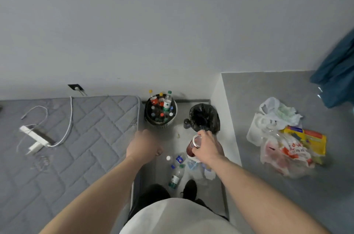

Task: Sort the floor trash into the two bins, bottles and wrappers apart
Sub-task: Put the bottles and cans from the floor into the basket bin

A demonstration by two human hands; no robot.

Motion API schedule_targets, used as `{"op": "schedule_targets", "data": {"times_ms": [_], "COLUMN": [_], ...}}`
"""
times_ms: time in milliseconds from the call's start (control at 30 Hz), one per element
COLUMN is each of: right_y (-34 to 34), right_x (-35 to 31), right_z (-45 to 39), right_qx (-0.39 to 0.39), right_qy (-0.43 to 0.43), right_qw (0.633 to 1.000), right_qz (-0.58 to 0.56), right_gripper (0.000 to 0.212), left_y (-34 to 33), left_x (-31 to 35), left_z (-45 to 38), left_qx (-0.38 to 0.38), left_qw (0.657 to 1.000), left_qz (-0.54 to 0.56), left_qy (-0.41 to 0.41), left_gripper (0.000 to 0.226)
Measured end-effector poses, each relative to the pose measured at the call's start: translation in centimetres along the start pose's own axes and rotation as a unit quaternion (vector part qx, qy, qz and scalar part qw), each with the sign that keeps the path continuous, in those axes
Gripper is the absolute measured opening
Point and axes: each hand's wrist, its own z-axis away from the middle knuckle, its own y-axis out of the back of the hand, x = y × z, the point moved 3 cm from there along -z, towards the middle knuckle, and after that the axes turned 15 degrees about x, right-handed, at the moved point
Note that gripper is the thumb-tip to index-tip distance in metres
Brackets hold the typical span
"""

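My right hand [206, 147] grips a red can [193, 144] with a silver top, held above the floor just in front of the black-lined bin [205, 118]. My left hand [143, 144] hovers over the mattress corner, fingers loosely curled, holding nothing. The white bin [160, 112] by the wall is packed with bottles. On the floor between my feet and the bins lie a clear bottle with a green label [175, 176], a blue-labelled bottle [179, 159], a white cap [168, 158] and crumpled clear wrappers [203, 170].
A grey mattress [67, 138] with a power strip [36, 136] and cables fills the left. A raised grey ledge [287, 186] on the right carries plastic bags [281, 138] and a yellow packet. A small dark jar [186, 123] stands left of the black bin. My black shoe [189, 188] stands below the bottles.
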Motion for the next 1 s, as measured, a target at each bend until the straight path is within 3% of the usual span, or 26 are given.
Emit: {"op": "schedule_targets", "data": {"times_ms": [233,467,633,1000], "right_y": [1.3,0.1,-2.2,-9.4], "right_x": [-2.4,-4.2,-7.1,-11.5], "right_z": [-7.5,-14.5,-19.3,-30.3], "right_qx": [-0.003,0.001,-0.01,-0.028], "right_qy": [0.016,-0.023,-0.077,-0.122], "right_qw": [1.0,1.0,0.997,0.992], "right_qz": [0.004,-0.003,-0.015,-0.023], "right_gripper": [0.053,0.051,0.055,0.045], "left_y": [0.9,1.0,-0.1,-6.8], "left_x": [1.1,3.0,2.8,0.2], "left_z": [-6.3,-16.3,-24.7,-39.1], "left_qx": [0.004,-0.027,-0.073,-0.137], "left_qw": [1.0,0.999,0.996,0.988], "left_qz": [-0.003,-0.008,-0.014,-0.045], "left_qy": [0.013,-0.016,-0.047,-0.06], "left_gripper": [0.045,0.047,0.057,0.056]}}
